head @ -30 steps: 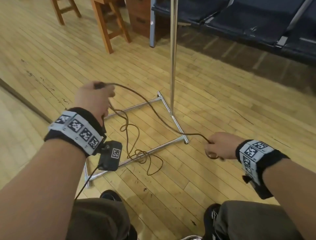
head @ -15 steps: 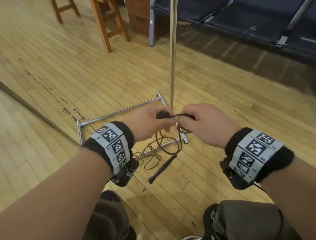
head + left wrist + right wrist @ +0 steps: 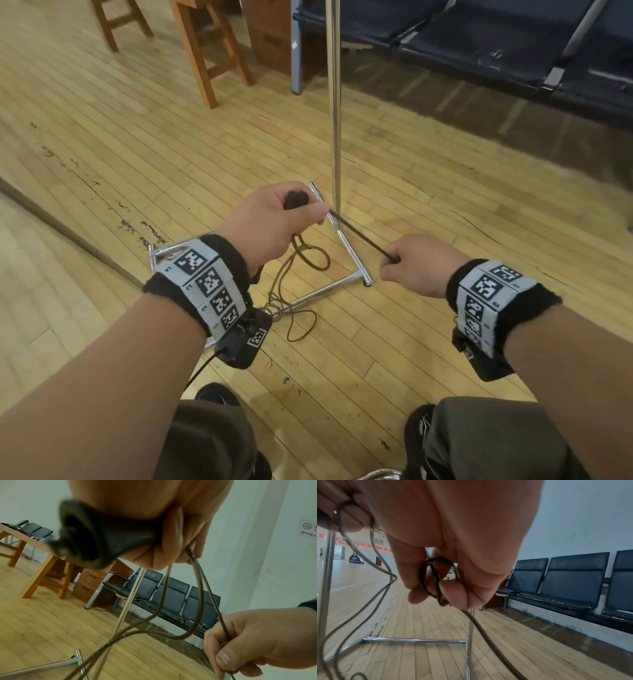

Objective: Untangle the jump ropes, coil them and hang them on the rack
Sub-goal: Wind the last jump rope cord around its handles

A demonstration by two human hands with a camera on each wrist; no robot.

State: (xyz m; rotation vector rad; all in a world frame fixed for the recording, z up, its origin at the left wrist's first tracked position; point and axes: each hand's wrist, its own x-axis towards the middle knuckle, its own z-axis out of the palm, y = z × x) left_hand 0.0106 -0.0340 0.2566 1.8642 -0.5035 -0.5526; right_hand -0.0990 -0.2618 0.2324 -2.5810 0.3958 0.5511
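A brown jump rope (image 3: pixel 359 237) runs taut between my two hands. My left hand (image 3: pixel 274 222) grips the rope's black handle (image 3: pixel 296 199) together with a coiled loop (image 3: pixel 313 257) that hangs below it. In the left wrist view the handle (image 3: pixel 96 540) sits in the curled fingers and rope strands (image 3: pixel 199 601) drop from them. My right hand (image 3: pixel 416 265) pinches the rope, with a small twist of cord (image 3: pixel 436 580) held in its fingers. More rope (image 3: pixel 294 308) lies tangled on the floor across the chrome rack's base (image 3: pixel 349 246).
The rack's upright pole (image 3: pixel 334 102) rises just beyond my hands. Wooden table legs and a stool (image 3: pixel 205 51) stand at the back left, a row of dark seats (image 3: pixel 479 41) at the back right. My knees (image 3: pixel 479 442) are at the bottom edge.
A second ago my hands were wide apart with the rope slack. They then met in front of the pole. Now the right hand has drawn away, pulling a length of rope taut.
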